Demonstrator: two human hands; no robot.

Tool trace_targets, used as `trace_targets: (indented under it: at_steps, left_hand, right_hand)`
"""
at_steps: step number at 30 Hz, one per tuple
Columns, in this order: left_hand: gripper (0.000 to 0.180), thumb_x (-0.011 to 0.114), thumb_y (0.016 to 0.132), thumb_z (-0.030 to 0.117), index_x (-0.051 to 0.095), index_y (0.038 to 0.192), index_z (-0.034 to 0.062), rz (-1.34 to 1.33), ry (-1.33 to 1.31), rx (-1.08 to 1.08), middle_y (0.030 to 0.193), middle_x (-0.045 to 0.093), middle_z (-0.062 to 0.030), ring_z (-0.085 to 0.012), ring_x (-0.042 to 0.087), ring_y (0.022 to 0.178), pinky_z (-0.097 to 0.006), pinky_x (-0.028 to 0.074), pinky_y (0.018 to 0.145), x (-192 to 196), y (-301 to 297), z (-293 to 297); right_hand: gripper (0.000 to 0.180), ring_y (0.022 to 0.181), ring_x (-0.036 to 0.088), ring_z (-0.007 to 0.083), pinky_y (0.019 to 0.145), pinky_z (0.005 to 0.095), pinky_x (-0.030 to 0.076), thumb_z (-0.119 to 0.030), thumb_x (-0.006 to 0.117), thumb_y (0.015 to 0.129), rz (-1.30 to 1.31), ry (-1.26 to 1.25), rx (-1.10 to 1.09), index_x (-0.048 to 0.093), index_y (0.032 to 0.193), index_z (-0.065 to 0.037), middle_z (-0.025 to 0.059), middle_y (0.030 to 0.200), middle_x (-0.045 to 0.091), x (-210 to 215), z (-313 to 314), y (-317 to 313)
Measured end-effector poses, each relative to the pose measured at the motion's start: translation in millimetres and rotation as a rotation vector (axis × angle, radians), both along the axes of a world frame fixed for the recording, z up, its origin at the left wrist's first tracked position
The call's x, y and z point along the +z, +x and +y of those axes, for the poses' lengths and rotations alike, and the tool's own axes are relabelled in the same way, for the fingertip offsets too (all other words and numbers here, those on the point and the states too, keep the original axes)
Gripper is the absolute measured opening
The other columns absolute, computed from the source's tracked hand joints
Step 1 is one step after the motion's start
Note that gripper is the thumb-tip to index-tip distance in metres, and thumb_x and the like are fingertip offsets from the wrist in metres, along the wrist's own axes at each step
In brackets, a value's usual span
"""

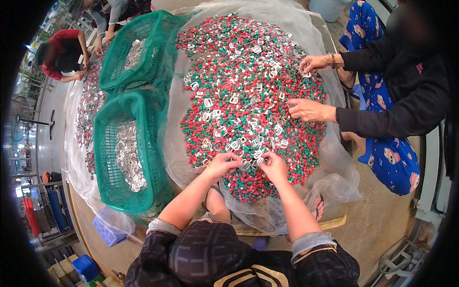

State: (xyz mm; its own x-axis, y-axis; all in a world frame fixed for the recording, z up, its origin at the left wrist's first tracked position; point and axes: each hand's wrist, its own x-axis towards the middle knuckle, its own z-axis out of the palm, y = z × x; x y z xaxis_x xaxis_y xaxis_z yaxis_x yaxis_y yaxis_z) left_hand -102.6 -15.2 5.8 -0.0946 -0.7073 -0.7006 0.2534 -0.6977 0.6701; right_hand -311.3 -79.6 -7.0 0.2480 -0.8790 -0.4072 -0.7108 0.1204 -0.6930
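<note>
A wide heap of small red, green and white pellets (248, 189) lies in front of me, with many silver metal buckles (234, 98) scattered through it. At the heap's near side, my left hand (222, 165) is closed, thumb and fingers pinched together. What it holds, if anything, is too small to tell. Just to its right, my right hand (274, 168) pinches a metal buckle (260, 159) between thumb and fingers. More buckles lie in the gap between my two hands.
Two green mesh-lined baskets (99, 143) holding silver buckles stand to the left. White netting (342, 184) lies under the heap. A seated person's hands (313, 111) reach into the heap from the right. At the far left, other people's hands (79, 74) work at another heap.
</note>
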Motion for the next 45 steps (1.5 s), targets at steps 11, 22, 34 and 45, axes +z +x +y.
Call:
trace_targets:
  at_steps: [11, 22, 34, 45]
  left_hand:
    - [0.013, 0.064, 0.078, 0.009, 0.052, 0.081, 0.0071, 0.137, -0.148, -0.029, 0.076, 0.059, -0.0059, -0.0149, 0.060, 0.067, -0.024, 0.041, 0.047, 3.1, 5.8, 5.4]
    - [0.025, 0.070, 0.069, 0.023, 0.061, 0.088, 0.0109, -1.248, -0.739, -0.632, 0.079, 0.059, -0.0057, -0.0242, 0.062, 0.076, -0.036, 0.050, 0.064, -2.2, -63.0, -15.4]
    - [0.019, 0.056, 0.069, 0.005, 0.048, 0.086, 0.0047, 0.020, -0.163, -0.149, 0.085, 0.061, -0.0075, -0.0167, 0.058, 0.071, -0.032, 0.045, 0.060, -8.7, -27.9, -27.9]
    - [0.039, 0.051, 0.076, 0.009, 0.050, 0.115, 0.0144, -1.109, -0.737, -0.933, 0.087, 0.065, -0.0104, -0.0291, 0.064, 0.078, -0.040, 0.051, 0.065, 7.1, -67.0, -32.2]
  right_hand:
    - [0.012, 0.048, 0.044, 0.0054, 0.041, 0.0191, 0.031, -0.006, 0.065, 0.075, -0.949, 0.689, -0.528, 0.056, 0.083, -0.008, -0.0015, 0.068, 0.055, -3.4, -28.5, -37.3]
    - [0.022, 0.050, 0.046, 0.0087, 0.047, 0.0243, 0.036, -0.008, 0.068, 0.070, -0.351, 0.251, -0.142, 0.060, 0.090, -0.009, -0.0025, 0.057, 0.047, -19.4, -24.6, -40.4]
    - [0.017, 0.045, 0.038, 0.0034, 0.040, 0.0193, 0.025, -0.016, 0.074, 0.074, -0.477, 0.516, -0.369, 0.059, 0.076, -0.006, -0.0059, 0.062, 0.052, -6.3, -31.7, -49.0]
    - [0.016, 0.042, 0.031, 0.0018, 0.038, 0.0201, 0.020, -0.016, 0.068, 0.079, -0.395, 0.585, -0.318, 0.060, 0.086, -0.004, -0.0056, 0.061, 0.050, -1.9, -28.4, -53.7]
